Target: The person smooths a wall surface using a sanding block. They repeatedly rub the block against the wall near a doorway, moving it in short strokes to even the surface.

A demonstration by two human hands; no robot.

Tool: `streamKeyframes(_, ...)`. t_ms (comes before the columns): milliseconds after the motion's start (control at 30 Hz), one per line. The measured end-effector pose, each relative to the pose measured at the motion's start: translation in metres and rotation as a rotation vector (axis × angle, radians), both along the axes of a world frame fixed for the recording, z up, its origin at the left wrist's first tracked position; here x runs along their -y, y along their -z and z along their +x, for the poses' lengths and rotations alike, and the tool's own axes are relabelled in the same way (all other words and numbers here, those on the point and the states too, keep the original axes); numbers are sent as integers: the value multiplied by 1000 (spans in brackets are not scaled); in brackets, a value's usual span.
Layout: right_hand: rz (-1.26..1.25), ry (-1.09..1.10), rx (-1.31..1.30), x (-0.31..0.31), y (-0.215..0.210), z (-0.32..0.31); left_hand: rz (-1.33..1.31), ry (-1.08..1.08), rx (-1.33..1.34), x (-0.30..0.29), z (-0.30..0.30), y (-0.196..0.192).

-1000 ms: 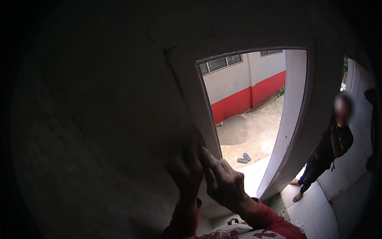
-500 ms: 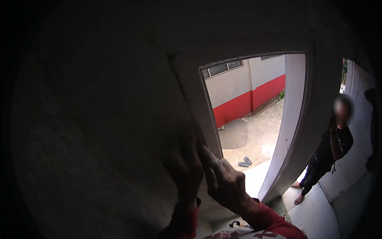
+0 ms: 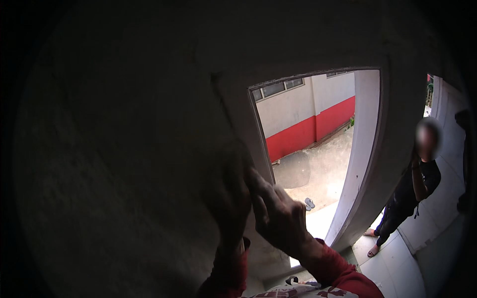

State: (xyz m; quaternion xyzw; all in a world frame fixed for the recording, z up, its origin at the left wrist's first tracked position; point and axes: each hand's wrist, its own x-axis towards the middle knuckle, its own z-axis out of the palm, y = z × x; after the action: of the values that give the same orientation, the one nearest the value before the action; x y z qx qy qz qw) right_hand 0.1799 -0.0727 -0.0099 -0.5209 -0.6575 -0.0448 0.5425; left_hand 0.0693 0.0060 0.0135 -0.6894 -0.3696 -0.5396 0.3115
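Both my hands are raised against a dark, rough wall (image 3: 114, 169) beside the frame (image 3: 258, 134) of a bright opening. My left hand (image 3: 226, 198) lies deep in shadow, and its fingers are too dark and blurred to read. Close to its right, my right hand (image 3: 280, 213) has bent fingers drawn together, their tips at the wall next to the frame. What those fingers hold, if anything, is hidden. Above the hands a dark crack (image 3: 221, 102) runs down the wall toward them.
Through the opening show a red and white wall (image 3: 293, 131), sandy ground and grey sandals (image 3: 309, 203). At the right a person (image 3: 415, 181) in dark clothes stands on pale floor tiles (image 3: 392, 263) near a light door (image 3: 447, 164). Small objects (image 3: 292, 281) lie low in front of me.
My right hand has shifted slightly up and left along the wall, and now covers part of the sandals. My left hand stays close beside it. The person at the right has barely moved.
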Motion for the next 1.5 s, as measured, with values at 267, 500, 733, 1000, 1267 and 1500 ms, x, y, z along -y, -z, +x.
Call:
streamKeyframes(267, 36, 35, 50, 1, -2, -3, -266, 282, 249, -2, -4, -3)
streamKeyframes(500, 9, 8, 12, 4, -18, -4, -260, 221, 245, 5, -3, -21)
streamKeyframes(733, 94, -30, -32, -4, -26, -2, 325, -248, -106, -2, -4, -33)
streamKeyframes(1000, 51, -35, -17, -2, -30, 2, 69, 92, 71, -6, -1, -45)
streamKeyframes(1267, 19, -24, -8, 1, -39, 2, -53, 0, 123, -13, 0, -36)
streamKeyframes(1500, -47, 6, 3, -3, -39, 2, -509, 417, 357, -11, -2, -34)
